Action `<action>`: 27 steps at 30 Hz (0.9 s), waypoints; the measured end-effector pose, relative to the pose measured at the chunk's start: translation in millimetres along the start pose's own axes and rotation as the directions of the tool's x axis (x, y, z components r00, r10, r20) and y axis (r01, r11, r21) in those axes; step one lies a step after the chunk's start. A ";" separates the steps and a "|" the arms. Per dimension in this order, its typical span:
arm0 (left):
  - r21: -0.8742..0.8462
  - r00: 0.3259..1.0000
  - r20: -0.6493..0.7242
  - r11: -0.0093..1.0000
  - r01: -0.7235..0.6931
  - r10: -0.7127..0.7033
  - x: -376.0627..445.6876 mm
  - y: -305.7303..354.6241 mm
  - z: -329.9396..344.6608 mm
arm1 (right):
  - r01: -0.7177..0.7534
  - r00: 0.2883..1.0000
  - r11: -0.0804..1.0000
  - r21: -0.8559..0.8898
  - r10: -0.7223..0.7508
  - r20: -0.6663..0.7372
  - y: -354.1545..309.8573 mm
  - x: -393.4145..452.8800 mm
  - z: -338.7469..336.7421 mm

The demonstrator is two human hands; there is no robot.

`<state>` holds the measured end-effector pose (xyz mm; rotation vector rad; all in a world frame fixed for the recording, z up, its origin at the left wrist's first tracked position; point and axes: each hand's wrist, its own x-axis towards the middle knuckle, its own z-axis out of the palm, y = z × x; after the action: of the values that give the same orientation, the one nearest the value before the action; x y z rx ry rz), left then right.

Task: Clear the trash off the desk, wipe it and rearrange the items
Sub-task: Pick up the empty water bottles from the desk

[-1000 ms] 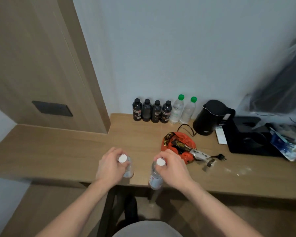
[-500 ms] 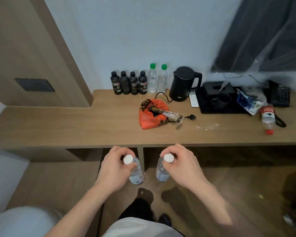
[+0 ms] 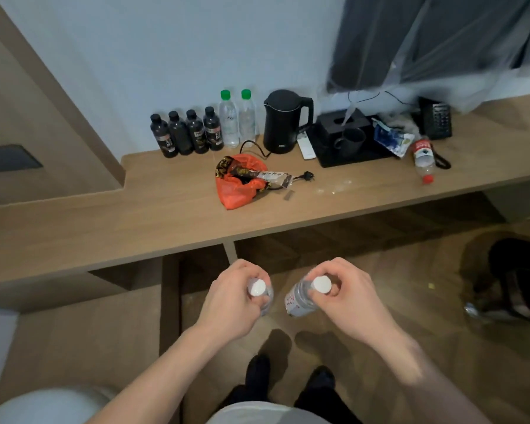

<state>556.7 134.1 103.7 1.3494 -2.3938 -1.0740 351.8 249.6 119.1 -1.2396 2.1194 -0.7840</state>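
While the desk (image 3: 104,228) is lying ahead, littered with an orange bag (image 3: 237,191) and a tipped bottle (image 3: 423,157), I am judging this the trash-clearing step. My left hand (image 3: 230,304) is gripping one white-capped bottle (image 3: 259,290) and my right hand (image 3: 346,298) another (image 3: 300,298), both off the desk over the floor, so next I am needing a bin.

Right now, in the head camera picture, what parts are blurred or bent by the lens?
Head view: the desk edge curves from wide-angle distortion; the curtain is smeared; dark bottle labels unreadable; both hands fairly sharp.
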 end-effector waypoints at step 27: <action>-0.028 0.991 0.090 0.995 -0.099 0.101 -65.4 267.0 235.0 | -0.198 0.972 0.980 0.010 0.197 -0.124 245.6 -195.2 -234.4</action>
<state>302.1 390.1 125.7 1.1829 -2.4764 -1.1563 127.9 570.6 133.8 -0.9838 2.3022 -0.7875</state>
